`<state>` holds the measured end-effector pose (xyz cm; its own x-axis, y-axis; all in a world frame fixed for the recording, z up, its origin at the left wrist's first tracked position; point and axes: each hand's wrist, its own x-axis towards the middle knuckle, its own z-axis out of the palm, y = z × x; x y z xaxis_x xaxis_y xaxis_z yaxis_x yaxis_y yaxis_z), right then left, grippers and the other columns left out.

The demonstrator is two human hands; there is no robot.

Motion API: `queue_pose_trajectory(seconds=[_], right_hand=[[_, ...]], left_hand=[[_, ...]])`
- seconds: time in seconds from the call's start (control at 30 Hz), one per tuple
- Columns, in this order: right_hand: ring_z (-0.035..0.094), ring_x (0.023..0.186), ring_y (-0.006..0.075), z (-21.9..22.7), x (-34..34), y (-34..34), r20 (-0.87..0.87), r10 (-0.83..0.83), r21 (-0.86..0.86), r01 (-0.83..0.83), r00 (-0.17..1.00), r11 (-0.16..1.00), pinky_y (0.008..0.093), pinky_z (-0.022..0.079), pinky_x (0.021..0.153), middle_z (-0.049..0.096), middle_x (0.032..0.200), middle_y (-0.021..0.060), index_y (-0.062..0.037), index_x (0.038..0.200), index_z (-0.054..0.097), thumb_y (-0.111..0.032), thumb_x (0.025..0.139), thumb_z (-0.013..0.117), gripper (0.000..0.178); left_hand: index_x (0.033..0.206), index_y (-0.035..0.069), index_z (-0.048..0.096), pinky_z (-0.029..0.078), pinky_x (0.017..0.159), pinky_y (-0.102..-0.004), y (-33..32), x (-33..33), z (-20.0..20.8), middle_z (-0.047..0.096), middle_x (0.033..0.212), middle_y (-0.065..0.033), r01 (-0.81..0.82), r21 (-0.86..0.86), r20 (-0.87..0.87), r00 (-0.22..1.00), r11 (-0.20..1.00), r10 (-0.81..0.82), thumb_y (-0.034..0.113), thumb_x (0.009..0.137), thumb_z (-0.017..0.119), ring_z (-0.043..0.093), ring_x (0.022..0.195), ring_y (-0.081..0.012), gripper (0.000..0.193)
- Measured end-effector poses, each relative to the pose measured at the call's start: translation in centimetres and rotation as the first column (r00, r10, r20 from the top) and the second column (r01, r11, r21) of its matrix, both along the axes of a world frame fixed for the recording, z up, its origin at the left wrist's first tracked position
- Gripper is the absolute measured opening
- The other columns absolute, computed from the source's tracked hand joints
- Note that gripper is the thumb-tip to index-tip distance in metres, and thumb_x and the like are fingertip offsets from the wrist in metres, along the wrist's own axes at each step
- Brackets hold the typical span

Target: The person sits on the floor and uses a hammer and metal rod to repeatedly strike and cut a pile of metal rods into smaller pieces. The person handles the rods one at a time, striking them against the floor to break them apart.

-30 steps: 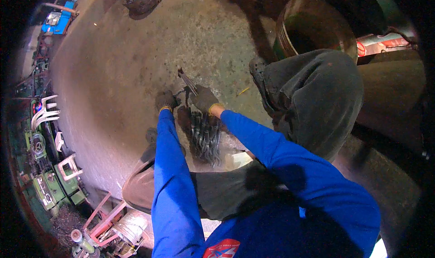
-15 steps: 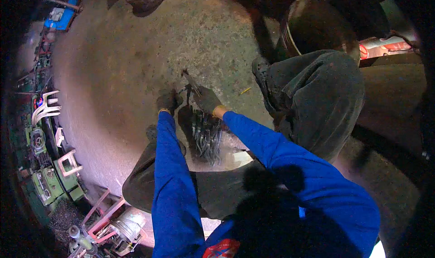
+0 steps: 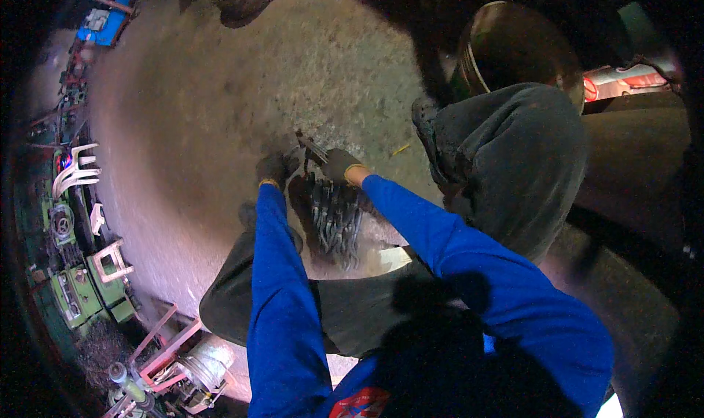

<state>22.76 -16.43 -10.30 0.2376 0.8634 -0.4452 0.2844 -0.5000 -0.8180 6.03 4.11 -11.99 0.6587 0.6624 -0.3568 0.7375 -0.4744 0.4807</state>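
Right hand (image 3: 341,165): was clamped on a dark tool (image 3: 314,149), long axis slanting up-left from it | left hand (image 3: 273,168): was nearby, grip could not be told | metal pieces (image 3: 336,224): lay nearer right hand, well inside the floor's (image 3: 183,125) left edge

the held tool (image 3: 313,149) has tilted further left

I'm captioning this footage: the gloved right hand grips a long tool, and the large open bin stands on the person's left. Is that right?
Wrong side: the head view shows the large open bin on the person's right. The right hand does grip a long tool.
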Motion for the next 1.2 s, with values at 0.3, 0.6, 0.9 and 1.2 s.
queue_pose_trajectory(seconds=[0.3, 0.6, 0.9, 1.2], right_hand=[[0.066, 0.098, 0.0472, -1.5, -1.1, -0.3, -0.11, -0.421, 0.239, 0.436, 0.9, 0.868, 0.0517, 0.052, 0.083, 0.068, 0.108, 0.0274, -0.0039, 0.109, 0.067, -0.035, 0.084, 0.064, 0.04], [0.065, 0.094, 0.0496, 0.3, -0.4, -0.5, -0.032, -0.291, 0.186, 0.292, 0.956, 0.938, 0.0516, 0.053, 0.08, 0.068, 0.097, 0.0292, -0.0018, 0.105, 0.065, -0.037, 0.09, 0.061, 0.038], [0.064, 0.101, 0.0482, 0.9, -2.4, 0.5, 0.069, -0.06, 0.062, 0.056, 0.996, 0.996, 0.0535, 0.051, 0.088, 0.067, 0.108, 0.0277, -0.0047, 0.117, 0.063, -0.039, 0.094, 0.053, 0.042], [0.063, 0.103, 0.048, -0.4, -0.3, 0.0, 0.037, -0.099, -0.041, 0.1, 0.994, 0.994, 0.0529, 0.051, 0.088, 0.067, 0.11, 0.027, -0.0041, 0.116, 0.064, -0.037, 0.093, 0.057, 0.041]], left_hand=[[0.113, 0.011, 0.071, 0.05, 0.095, -0.0454, -2.5, 0.7, 3.0, 0.073, 0.114, -0.0136, 0.34, 0.21, -0.35, 0.902, 0.917, -0.254, 0.047, 0.093, 0.061, 0.068, 0.107, -0.035, 0.043], [0.121, 0.009, 0.066, 0.051, 0.094, -0.0426, 0.1, -3.1, -1.8, 0.073, 0.113, -0.0163, 0.462, 0.192, -0.299, 0.868, 0.866, -0.397, 0.038, 0.099, 0.054, 0.067, 0.108, -0.0353, 0.039], [0.117, 0.007, 0.071, 0.054, 0.088, -0.0383, 2.7, -6.4, -2.9, 0.072, 0.117, -0.0139, 0.296, 0.17, -0.293, 0.926, 0.94, -0.239, 0.029, 0.096, 0.061, 0.07, 0.105, -0.0269, 0.032], [0.117, 0.008, 0.07, 0.054, 0.087, -0.0427, -1.4, 1.3, 0.4, 0.072, 0.115, -0.0141, 0.368, 0.225, -0.523, 0.827, 0.902, -0.207, 0.042, 0.088, 0.068, 0.069, 0.102, -0.0327, 0.045]])
